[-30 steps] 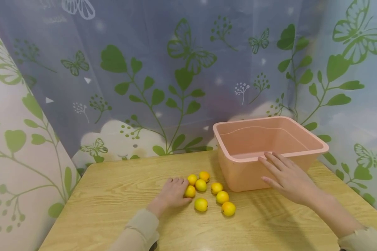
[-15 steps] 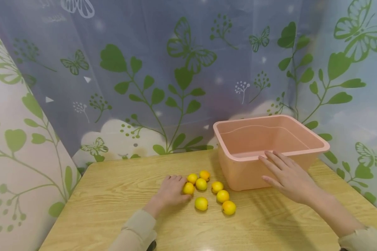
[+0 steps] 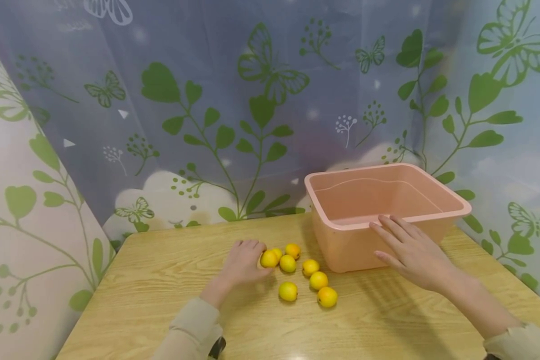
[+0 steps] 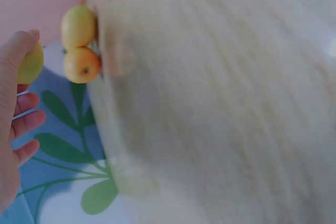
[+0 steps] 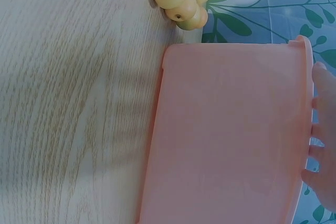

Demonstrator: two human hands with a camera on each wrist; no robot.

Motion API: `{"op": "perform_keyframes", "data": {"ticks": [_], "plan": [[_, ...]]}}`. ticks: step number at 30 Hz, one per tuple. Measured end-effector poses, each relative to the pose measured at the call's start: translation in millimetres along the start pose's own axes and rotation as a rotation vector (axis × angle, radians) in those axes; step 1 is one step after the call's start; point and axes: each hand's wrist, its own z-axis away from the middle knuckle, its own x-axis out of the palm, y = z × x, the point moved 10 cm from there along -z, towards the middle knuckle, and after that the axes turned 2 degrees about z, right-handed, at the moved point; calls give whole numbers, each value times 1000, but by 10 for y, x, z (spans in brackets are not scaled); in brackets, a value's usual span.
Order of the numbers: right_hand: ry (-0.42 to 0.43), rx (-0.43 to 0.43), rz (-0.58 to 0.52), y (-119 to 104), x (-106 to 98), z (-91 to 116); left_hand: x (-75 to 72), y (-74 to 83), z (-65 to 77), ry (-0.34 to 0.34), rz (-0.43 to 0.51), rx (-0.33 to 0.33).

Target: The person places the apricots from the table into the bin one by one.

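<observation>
My left hand [image 3: 244, 262] pinches a yellow loquat [image 3: 268, 259] between thumb and fingers. In the left wrist view this loquat [image 4: 31, 65] sits under the thumb, raised off the table. Just behind it lies another loquat, partly covered. Close by to the right, several more yellow-orange loquats [image 3: 288, 263] are scattered on the wood. At the right stands a pink plastic basin [image 3: 346, 250]. My right hand [image 3: 411, 252] lies at its front rim, fingers extended and fingertips at the edge. From the right wrist those fingers [image 5: 315, 129] show along the rim.
The wooden table [image 3: 171, 280] reaches back to a blue curtain [image 3: 198, 50] printed with green leaves and butterflies. One loquat [image 3: 327, 297] lies nearest the front, and another [image 3: 310, 267] is close to the basin's left side.
The left hand has drawn slightly back and lifted its loquat, which now overlaps the one behind it. The right hand has stayed at the basin's rim.
</observation>
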Motion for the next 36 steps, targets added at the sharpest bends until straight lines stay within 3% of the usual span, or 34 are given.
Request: {"op": "perform_keyframes", "data": {"ticks": [8,16,27,36], "plan": [[11,-7,8,-14,-7,-3,-253,52,-73,59,24,16],[17,-8,10,-11,-16,-4,-510,105,-201,116,-17,18],[-21,4,1,-5,3,0,-664,282,-372,74,-44,33],[-85,39,-2,-10,35,-21,-772,447,-468,127,-52,87]]}}
